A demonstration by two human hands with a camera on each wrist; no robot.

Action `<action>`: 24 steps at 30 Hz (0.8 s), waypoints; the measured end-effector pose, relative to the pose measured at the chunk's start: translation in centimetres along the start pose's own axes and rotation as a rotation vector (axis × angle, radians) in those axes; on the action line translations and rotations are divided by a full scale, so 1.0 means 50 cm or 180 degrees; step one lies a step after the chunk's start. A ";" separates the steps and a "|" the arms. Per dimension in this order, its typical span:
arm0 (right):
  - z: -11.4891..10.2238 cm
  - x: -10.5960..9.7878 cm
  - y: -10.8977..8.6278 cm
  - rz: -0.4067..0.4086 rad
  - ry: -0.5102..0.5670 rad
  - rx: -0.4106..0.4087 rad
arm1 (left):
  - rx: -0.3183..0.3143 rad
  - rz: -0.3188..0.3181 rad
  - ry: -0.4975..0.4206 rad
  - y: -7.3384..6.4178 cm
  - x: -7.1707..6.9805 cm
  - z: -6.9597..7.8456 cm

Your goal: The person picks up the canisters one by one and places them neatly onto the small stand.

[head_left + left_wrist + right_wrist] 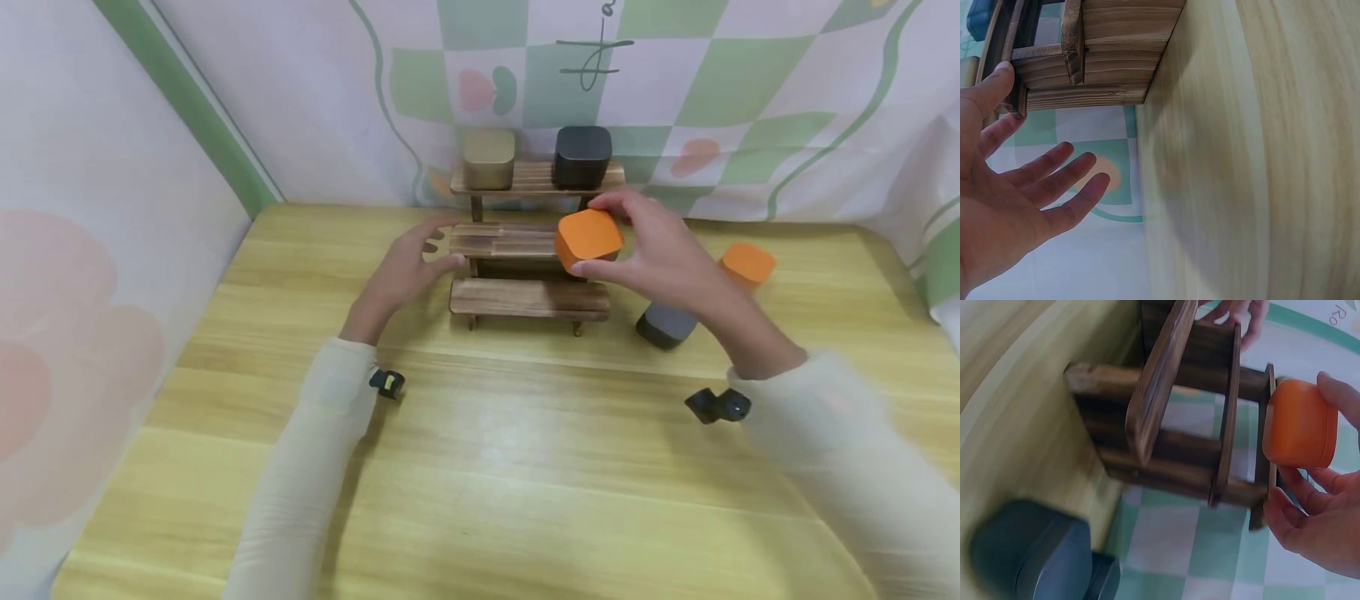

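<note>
A three-tier wooden display stand (525, 300) stands at the back of the table. My left hand (408, 268) is at the left end of its middle tier; in the left wrist view the thumb and index finger lie on either side of the board end, the other fingers spread. An orange rounded box (588, 235) is held between the thumb and fingers of my right hand (660, 254). That box is over the right end of the middle tier; in the right wrist view its underside is hidden. On the top tier are a khaki box (489, 160) and a black box (583, 158).
Right of the stand, a dark grey box (666, 325) and another orange box (746, 265) lie on the wood-grain table (480, 467), partly behind my right hand and forearm. A patterned cloth (652, 83) hangs close behind the stand. A white panel (90, 292) borders the left side.
</note>
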State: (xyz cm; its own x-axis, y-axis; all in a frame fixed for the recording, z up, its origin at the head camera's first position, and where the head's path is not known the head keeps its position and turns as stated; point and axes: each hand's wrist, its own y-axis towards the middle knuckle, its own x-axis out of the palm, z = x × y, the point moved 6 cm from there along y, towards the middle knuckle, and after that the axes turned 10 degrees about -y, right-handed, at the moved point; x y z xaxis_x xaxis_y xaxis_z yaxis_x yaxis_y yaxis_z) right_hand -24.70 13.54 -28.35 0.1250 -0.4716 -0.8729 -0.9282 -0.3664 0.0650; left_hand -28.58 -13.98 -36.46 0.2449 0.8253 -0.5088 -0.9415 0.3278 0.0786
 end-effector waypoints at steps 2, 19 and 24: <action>-0.011 0.014 0.015 -0.0011 0.0038 -0.0030 | 0.0005 0.0007 -0.0016 0.002 0.000 -0.001; -0.072 0.086 0.088 0.0180 0.0054 0.0108 | -0.0064 -0.0011 -0.0051 0.008 0.013 -0.003; -0.083 0.093 0.091 0.0285 -0.0002 0.0264 | -0.0044 0.0004 -0.0042 0.007 0.015 0.000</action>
State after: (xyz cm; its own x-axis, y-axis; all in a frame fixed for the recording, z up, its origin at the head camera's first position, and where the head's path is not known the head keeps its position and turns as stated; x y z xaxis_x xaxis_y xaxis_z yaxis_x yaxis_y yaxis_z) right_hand -26.87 6.36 -30.12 0.0401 -0.4988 -0.8658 -0.9614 -0.2553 0.1026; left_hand -28.72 -13.23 -36.83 0.2467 0.8317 -0.4974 -0.9448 0.3206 0.0674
